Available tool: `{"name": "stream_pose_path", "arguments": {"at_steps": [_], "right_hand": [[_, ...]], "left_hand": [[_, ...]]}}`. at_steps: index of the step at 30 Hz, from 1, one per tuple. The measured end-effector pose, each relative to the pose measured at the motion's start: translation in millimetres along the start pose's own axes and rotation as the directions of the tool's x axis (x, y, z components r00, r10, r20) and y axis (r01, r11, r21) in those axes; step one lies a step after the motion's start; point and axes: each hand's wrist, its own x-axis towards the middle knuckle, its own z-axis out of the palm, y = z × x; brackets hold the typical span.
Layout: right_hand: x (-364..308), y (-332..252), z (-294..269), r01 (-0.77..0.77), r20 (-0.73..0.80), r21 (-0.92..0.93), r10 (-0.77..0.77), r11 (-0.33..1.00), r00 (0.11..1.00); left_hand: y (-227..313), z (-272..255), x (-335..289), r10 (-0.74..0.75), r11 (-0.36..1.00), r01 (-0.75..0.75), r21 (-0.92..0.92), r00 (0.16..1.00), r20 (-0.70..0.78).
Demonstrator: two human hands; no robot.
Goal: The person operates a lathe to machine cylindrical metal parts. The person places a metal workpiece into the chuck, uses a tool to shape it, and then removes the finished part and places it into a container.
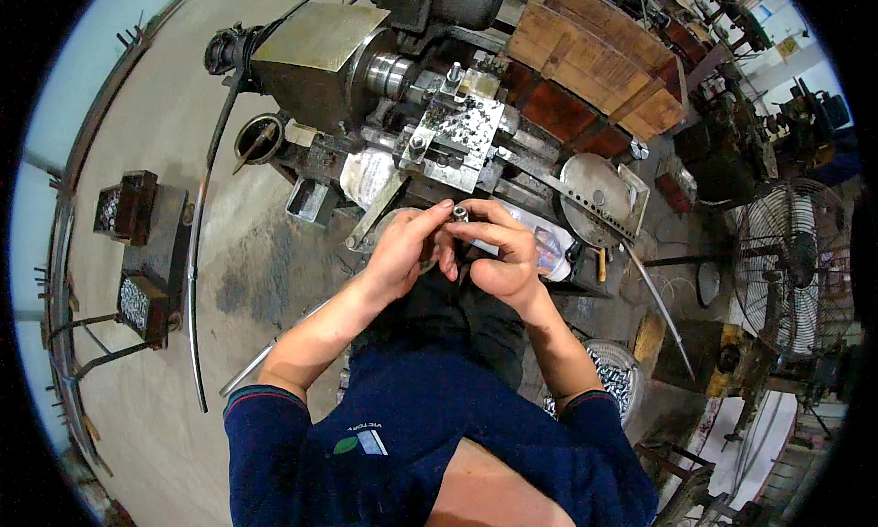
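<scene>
My fingers [457,223] of both hands meet at the centre of view, pinching a small metal cylindrical part [460,213] between the tips. My left hand [402,248] closes on it from nine o'clock, thumb and forefinger pressed to its side. My right hand [501,252] closes from three o'clock, forefinger curled over the top, the other fingers folded in. The part sits clear of any surface, held just in front of the lathe [412,79].

At twelve o'clock from the part stands the lathe's tool carriage [457,129], strewn with bright swarf. At one o'clock lies a round metal plate [590,187] with a row of holes. At two o'clock stand wooden crates [594,60]. At four o'clock a bucket of small metal pieces [617,376] sits on the floor. At nine o'clock two dark boxes of parts [137,252] rest on the concrete floor [183,143]. At three o'clock, well apart, stands a caged fan [796,266].
</scene>
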Motion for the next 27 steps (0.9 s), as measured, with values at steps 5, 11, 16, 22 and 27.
{"name": "stream_pose_path", "arguments": {"at_steps": [5,11,16,22,27], "right_hand": [[-3.7,0.0,-1.6,-0.021,0.017,0.075,0.020,0.997,1.000],[-1.4,-2.3,-6.1,-0.009,0.041,0.037,0.008,0.999,0.999],[-1.6,-1.7,-7.1,-0.010,0.045,0.027,0.009,1.000,0.999],[0.9,1.6,-11.2,0.053,0.053,-0.023,-0.051,0.998,0.997],[0.4,-1.7,-11.3,0.011,0.044,-0.035,-0.009,0.999,0.999]], "left_hand": [[-4.4,-3.8,1.0,0.000,1.000,-0.001,0.005,1.000,0.020],[-3.4,-0.4,-0.2,-0.007,1.000,0.007,0.010,1.000,0.015],[-5.5,-1.3,1.3,-0.001,1.000,0.002,-0.001,0.999,0.045],[-4.3,0.3,3.4,-0.035,0.999,0.035,-0.005,0.999,0.039],[-2.8,2.4,5.0,-0.025,1.000,0.025,0.010,0.999,0.036]]}}
